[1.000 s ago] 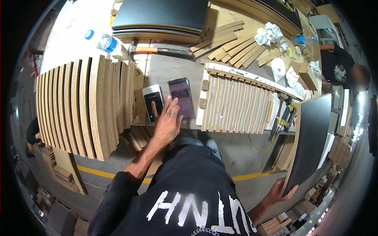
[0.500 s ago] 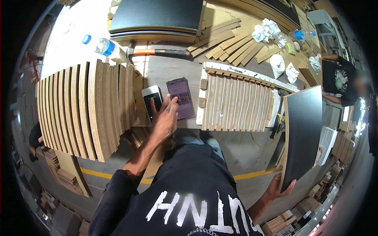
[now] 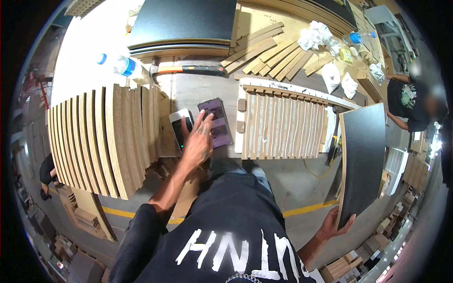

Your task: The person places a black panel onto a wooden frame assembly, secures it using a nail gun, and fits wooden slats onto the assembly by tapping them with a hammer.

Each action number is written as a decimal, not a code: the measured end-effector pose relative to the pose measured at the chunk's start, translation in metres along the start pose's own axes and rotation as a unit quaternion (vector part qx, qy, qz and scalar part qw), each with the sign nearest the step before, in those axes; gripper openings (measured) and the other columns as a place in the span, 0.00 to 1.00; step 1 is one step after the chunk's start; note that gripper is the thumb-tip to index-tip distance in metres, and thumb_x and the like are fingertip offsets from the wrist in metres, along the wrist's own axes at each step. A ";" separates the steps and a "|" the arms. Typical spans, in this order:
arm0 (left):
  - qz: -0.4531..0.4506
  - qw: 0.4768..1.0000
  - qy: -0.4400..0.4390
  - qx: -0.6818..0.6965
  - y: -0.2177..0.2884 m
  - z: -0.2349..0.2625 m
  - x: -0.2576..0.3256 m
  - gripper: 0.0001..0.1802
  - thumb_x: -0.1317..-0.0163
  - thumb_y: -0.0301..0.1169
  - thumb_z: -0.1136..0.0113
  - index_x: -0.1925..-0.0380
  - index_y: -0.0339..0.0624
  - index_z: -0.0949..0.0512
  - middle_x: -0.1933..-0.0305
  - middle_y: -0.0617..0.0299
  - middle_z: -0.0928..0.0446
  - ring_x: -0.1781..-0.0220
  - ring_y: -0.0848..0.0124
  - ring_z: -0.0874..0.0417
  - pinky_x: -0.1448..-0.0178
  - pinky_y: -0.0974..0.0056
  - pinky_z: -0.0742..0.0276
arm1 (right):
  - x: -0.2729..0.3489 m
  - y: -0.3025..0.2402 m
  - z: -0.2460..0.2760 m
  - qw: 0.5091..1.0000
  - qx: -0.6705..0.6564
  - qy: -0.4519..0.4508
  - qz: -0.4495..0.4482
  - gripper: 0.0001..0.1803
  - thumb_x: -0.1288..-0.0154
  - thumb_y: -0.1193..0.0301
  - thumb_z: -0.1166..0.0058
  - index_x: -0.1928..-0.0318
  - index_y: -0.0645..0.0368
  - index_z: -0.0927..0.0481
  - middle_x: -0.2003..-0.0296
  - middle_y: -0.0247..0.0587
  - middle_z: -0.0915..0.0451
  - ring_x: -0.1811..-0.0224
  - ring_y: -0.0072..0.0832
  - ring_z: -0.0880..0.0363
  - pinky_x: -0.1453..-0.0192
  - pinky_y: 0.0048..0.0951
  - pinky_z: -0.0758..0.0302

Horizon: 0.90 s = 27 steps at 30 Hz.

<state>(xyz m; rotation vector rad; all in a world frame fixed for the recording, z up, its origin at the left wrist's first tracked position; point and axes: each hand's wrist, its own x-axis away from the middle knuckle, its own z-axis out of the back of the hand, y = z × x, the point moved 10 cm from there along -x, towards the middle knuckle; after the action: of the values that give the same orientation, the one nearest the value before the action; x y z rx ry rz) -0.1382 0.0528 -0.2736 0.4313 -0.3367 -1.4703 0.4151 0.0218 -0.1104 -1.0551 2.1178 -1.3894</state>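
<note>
My left hand [image 3: 200,139] reaches over two devices lying side by side on the bench. Its fingers are spread and hold nothing; fingertips are over or on the lit screen of a smartphone [image 3: 220,134]. Under the thumb side lies a white device with a dark face [image 3: 179,125], partly covered by the hand. Off the bench to the right, my right hand [image 3: 332,225] grips the lower end of a black-faced wooden panel [image 3: 362,155], which stands tilted upright with its pale edge toward me.
Grooved wooden boards [image 3: 89,146] stand in a row at left. A slatted wooden jig [image 3: 283,122] lies right of the phone. Behind are a hammer [image 3: 203,70], loose strips [image 3: 278,60], black panels [image 3: 184,21] and a water bottle [image 3: 123,65]. Another person [image 3: 408,94] stands at right.
The picture on the phone's screen has scrolled or changed under my left fingers. The whole view has shifted slightly. My right hand keeps its hold on the panel.
</note>
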 end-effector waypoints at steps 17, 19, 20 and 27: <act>0.017 0.998 0.018 -0.057 0.005 0.009 -0.035 0.26 0.39 0.23 0.49 0.39 0.38 0.33 0.26 0.53 0.38 0.19 0.55 0.47 0.27 0.24 0.62 | -0.008 0.006 0.010 0.993 0.041 0.097 0.052 0.28 0.38 0.79 0.39 0.38 0.62 0.33 0.37 0.43 0.28 0.43 0.32 0.21 0.42 0.34 0.17; 0.040 0.998 0.036 0.014 0.017 0.015 -0.031 0.25 0.39 0.22 0.50 0.39 0.39 0.33 0.29 0.53 0.35 0.22 0.54 0.41 0.27 0.27 0.59 | -0.003 -0.009 0.030 0.961 0.153 0.212 0.093 0.22 0.34 0.73 0.41 0.42 0.67 0.27 0.45 0.50 0.21 0.48 0.38 0.18 0.42 0.37 0.19; 0.064 0.993 0.055 0.083 0.022 0.022 -0.030 0.25 0.38 0.21 0.52 0.39 0.40 0.34 0.31 0.52 0.32 0.25 0.53 0.35 0.26 0.31 0.56 | -0.012 -0.008 0.054 0.961 0.151 0.213 0.094 0.22 0.34 0.73 0.41 0.42 0.67 0.27 0.45 0.50 0.21 0.48 0.38 0.18 0.42 0.37 0.19; 0.239 0.563 -0.198 0.766 0.143 -0.013 -0.031 0.36 0.24 0.58 0.62 0.32 0.38 0.35 0.39 0.50 0.24 0.41 0.63 0.22 0.37 0.58 0.25 | -0.053 0.021 0.017 0.850 0.308 -0.351 0.244 0.28 0.33 0.67 0.42 0.37 0.67 0.34 0.37 0.53 0.30 0.40 0.40 0.24 0.37 0.35 0.22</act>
<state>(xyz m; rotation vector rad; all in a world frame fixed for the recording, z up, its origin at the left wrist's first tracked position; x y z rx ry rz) -0.0093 0.0917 -0.2154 1.2373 -1.9905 -0.3229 0.4530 0.0570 -0.1403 -0.5621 1.1559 -1.0694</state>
